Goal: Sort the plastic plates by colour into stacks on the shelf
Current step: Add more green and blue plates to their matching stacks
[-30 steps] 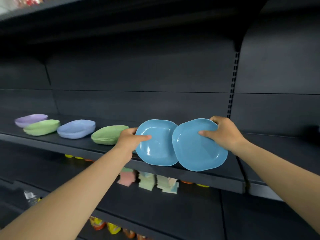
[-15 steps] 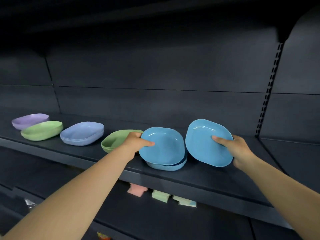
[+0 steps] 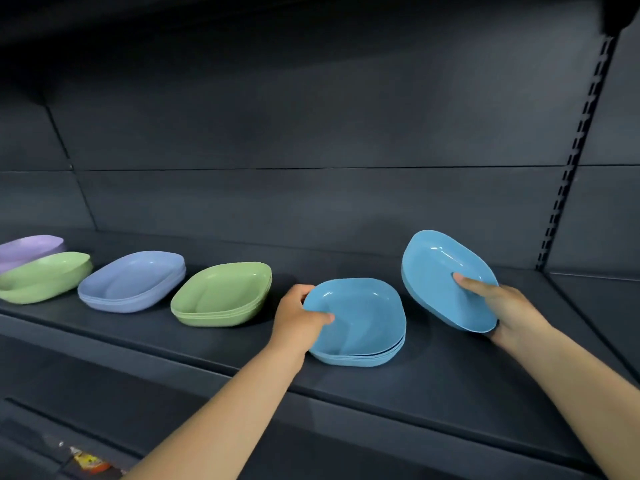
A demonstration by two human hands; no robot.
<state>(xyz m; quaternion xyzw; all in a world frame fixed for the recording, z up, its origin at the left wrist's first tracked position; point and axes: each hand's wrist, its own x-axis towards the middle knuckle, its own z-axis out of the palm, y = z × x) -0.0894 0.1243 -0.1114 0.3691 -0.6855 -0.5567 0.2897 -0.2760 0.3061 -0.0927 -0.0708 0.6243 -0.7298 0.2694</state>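
Observation:
A stack of blue plates (image 3: 367, 327) lies on the dark shelf (image 3: 398, 386). My left hand (image 3: 298, 317) grips the left rim of its top plate, thumb inside the bowl. To the right, my right hand (image 3: 498, 306) holds a single blue plate (image 3: 440, 275) tilted above the shelf, thumb pressed on its inner face. Further left stand a green stack (image 3: 221, 296), a periwinkle stack (image 3: 133, 280), a green plate (image 3: 43, 275) and a purple plate (image 3: 27, 245) at the far left edge.
The shelf's back wall rises just behind the plates. A slotted upright (image 3: 575, 157) divides this bay from the one to the right. Bare shelf surface shows under and right of the tilted plate. Colourful packets (image 3: 90, 462) show on a lower shelf.
My left hand has set its blue plate down onto the blue stack. The right hand has carried its plate further right and tilted it more. The camera moved closer.

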